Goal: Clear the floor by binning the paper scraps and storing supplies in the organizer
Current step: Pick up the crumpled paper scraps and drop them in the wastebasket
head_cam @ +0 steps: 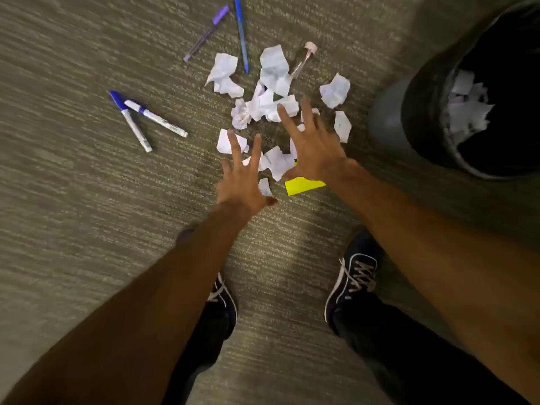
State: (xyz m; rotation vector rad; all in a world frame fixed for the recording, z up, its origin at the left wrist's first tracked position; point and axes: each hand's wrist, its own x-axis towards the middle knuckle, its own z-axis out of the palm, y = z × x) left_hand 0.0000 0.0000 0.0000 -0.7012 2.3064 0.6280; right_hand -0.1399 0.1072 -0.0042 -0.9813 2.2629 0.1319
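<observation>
Several crumpled white paper scraps (273, 68) lie scattered on the carpet, with a yellow sticky note (302, 186) at their near edge. My left hand (244, 178) hovers over the nearest scraps, fingers spread, holding nothing. My right hand (312, 144) is spread over the middle of the pile, also empty. Two white markers with blue caps (146, 116) lie to the left. A purple pen (206, 33) and a blue pen (242, 35) lie beyond the pile. A clear tube with a pink cap (304, 58) rests among the far scraps.
A dark round bin (388, 118) stands at the right, with white paper scraps (467, 106) inside it. My two dark shoes (355, 282) stand on the carpet just behind the pile. No organizer is in view.
</observation>
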